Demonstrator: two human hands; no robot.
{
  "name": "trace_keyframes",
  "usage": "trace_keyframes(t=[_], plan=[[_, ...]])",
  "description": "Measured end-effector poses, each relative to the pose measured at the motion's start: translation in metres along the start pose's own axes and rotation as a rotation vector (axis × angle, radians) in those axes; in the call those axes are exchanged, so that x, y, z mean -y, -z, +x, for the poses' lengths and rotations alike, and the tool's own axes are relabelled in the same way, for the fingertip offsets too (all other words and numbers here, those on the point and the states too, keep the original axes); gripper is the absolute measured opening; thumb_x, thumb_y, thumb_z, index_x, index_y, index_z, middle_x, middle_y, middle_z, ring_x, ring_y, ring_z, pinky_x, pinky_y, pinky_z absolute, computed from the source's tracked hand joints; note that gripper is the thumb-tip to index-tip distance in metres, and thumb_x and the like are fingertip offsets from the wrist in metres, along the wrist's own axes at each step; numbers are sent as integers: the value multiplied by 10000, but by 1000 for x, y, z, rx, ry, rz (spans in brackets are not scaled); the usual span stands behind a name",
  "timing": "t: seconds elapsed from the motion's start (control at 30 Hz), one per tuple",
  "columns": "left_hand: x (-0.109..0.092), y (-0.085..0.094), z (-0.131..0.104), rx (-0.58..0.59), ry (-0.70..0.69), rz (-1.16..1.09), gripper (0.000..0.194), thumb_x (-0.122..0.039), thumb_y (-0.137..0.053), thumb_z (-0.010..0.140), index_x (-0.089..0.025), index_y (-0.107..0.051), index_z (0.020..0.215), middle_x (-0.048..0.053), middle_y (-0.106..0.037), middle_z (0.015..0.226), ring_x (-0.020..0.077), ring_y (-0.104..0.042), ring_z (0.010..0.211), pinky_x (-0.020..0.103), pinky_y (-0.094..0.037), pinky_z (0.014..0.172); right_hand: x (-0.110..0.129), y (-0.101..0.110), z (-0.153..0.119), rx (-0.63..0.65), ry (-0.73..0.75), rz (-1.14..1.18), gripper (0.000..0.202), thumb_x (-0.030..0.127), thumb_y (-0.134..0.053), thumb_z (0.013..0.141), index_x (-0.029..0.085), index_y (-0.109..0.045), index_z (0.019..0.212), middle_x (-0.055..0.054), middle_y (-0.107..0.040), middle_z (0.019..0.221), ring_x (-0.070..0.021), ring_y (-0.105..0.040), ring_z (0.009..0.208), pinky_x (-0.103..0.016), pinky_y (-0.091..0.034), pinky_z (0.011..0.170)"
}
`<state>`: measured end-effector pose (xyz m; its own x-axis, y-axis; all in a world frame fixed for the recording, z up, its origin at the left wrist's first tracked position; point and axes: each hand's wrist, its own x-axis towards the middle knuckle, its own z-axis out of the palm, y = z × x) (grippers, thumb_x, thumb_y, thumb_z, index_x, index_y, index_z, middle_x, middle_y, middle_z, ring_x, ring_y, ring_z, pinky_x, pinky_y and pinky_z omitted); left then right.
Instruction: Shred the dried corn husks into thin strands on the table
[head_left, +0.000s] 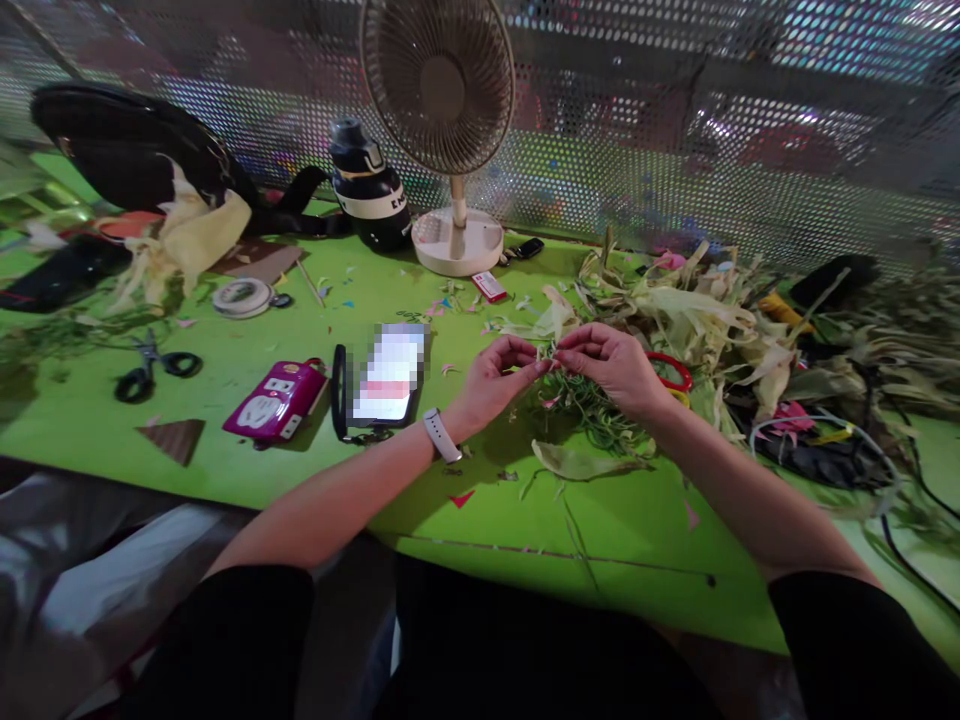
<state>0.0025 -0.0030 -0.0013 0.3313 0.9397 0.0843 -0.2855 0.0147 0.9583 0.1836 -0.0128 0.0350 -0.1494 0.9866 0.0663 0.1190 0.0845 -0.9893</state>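
Observation:
My left hand (501, 378) and my right hand (616, 368) meet over the middle of the green table. Between their fingertips, both pinch a small pale husk strip (547, 354); its exact shape is too small to make out. Just below lies a tangle of thin green shreds (604, 412), partly covered by my right hand. A single curved corn husk (577, 461) rests nearer to me. Behind my fingers a pale husk piece (556, 312) stands up. A red ring (679, 372) shows beside my right wrist.
A heap of dried corn husks (697, 310) fills the right side, with cables beyond. A fan (457, 245) and a bottle (371, 205) stand at the back. A phone (386, 380), purple pouch (276, 402), scissors (154, 365) and tape roll (242, 297) lie left.

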Motion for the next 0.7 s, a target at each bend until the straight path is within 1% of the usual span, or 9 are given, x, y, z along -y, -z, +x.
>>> trace_keyframes(t=[0.13,0.3,0.5,0.6,0.7], plan=[[1,1,0,-10,-42,22,328,-325,-797,696,-165,-561,860,-14,-654,769,80,-615,721,222,-495,685,-2,2,1,9,46,-47,335,471,-789,678,191,-716,848,-23,-722,809,-148,-656,757,-343,-540,784],[1,1,0,14,-67,37,325,-326,-786,707,-167,-562,881,-3,-662,793,90,-624,739,220,-499,669,-2,3,1,71,14,-70,301,457,-773,702,198,-745,853,-21,-733,822,-152,-653,773,-353,-531,816],[-3,0,-2,21,-46,99,331,-330,-770,725,-155,-580,931,18,-669,804,103,-633,746,211,-486,635,-1,3,2,80,-12,21,304,413,-803,675,195,-703,861,-6,-714,820,-127,-643,770,-314,-523,808],[-4,0,-3,25,-40,118,345,-347,-764,732,-153,-581,952,20,-663,799,102,-626,737,204,-477,614,-1,2,2,52,-11,57,365,409,-807,675,203,-644,928,10,-688,788,-124,-641,755,-295,-523,763],[-3,0,-3,24,-59,147,343,-349,-768,728,-154,-587,944,23,-653,817,104,-621,761,193,-473,600,-1,2,1,37,6,46,391,416,-791,698,209,-590,963,19,-662,768,-124,-634,743,-281,-515,718]])
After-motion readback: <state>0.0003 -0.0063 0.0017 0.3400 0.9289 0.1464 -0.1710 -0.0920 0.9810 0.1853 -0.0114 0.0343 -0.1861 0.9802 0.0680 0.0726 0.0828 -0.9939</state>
